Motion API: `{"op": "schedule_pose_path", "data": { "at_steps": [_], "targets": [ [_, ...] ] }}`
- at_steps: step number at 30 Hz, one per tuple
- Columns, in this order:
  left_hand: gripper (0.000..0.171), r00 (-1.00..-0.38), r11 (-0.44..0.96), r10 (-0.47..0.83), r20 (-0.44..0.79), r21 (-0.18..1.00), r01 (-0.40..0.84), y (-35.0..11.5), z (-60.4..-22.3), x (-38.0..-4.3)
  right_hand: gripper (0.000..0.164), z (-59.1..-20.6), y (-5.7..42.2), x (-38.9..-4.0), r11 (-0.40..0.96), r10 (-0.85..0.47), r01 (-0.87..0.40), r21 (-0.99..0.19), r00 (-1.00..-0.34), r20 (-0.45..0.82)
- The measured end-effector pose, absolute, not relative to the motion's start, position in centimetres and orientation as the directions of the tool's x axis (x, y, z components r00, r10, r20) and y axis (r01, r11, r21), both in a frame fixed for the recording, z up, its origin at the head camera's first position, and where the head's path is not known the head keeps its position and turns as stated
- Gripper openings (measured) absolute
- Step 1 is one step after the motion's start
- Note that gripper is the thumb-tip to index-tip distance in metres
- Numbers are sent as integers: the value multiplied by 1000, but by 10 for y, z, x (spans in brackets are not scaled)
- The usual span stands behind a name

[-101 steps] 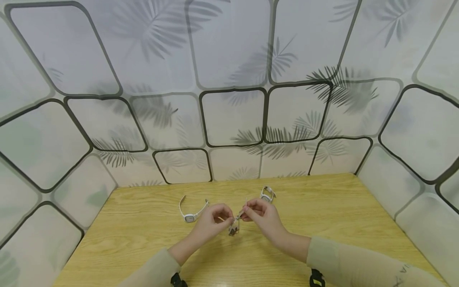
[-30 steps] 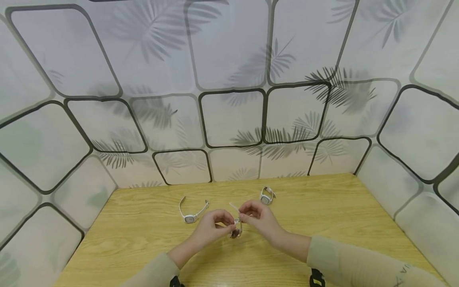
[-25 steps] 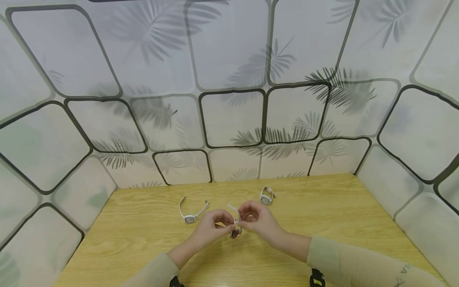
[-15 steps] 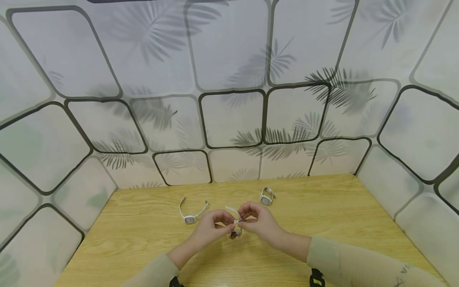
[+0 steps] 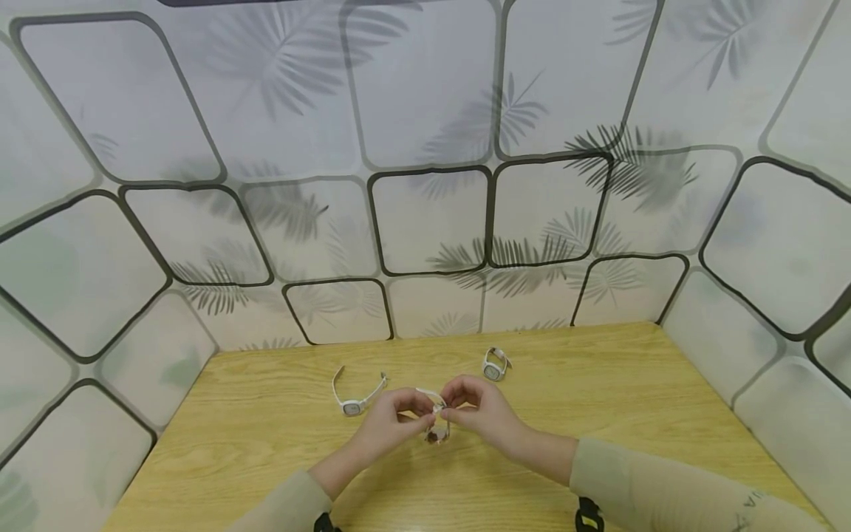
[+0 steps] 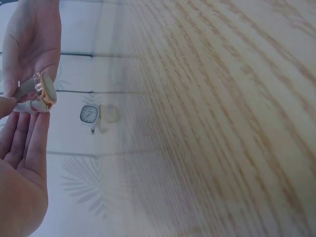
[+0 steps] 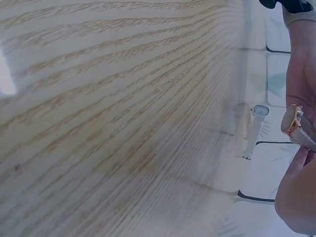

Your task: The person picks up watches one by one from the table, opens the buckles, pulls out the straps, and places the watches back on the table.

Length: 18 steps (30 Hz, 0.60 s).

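Observation:
A wristwatch (image 5: 436,437) with a rose-gold case and a white strap hangs between both hands, its strap bent into a loop. My left hand (image 5: 397,415) pinches the strap near the buckle between thumb and fingers. Close against it, my right hand (image 5: 484,405) pinches the other side of the strap. The strap's free end arches over toward the left fingers. In the left wrist view the watch case (image 6: 48,92) shows its side, off the table. The right wrist view shows the dial (image 7: 289,119) facing outward; fingers partly hide the buckle.
A white watch (image 5: 352,406) lies with its strap spread on the wooden table (image 5: 266,443), left of my left hand. Another white watch (image 5: 493,369), strap looped, sits behind my right hand. Patterned panels (image 5: 432,222) enclose the table's back and sides.
The strap's free end, upright earlier, has swung left and bent down toward the left fingers. My right fingers have moved down to the buckle area. The watches on the table have not moved.

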<state>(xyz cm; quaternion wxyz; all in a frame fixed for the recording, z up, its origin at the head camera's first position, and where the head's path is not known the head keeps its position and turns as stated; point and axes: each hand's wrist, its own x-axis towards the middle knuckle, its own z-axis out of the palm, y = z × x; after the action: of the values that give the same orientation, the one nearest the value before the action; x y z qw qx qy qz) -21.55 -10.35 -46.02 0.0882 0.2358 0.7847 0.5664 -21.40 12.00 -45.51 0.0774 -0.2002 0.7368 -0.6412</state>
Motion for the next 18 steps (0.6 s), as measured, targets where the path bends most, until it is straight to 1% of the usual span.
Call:
{"op": "schedule_pose_path", "data": {
  "at_steps": [9, 18],
  "targets": [
    [17, -871, 240, 472, 139, 930, 278, -105, -460, -215, 23, -452, 121, -212, 109, -405, -157, -982, -909, 100],
    [15, -884, 251, 445, 144, 928, 277, -104, -460, -215, 24, -455, 122, -213, 124, -395, -143, -982, -915, 83]
  ]
}}
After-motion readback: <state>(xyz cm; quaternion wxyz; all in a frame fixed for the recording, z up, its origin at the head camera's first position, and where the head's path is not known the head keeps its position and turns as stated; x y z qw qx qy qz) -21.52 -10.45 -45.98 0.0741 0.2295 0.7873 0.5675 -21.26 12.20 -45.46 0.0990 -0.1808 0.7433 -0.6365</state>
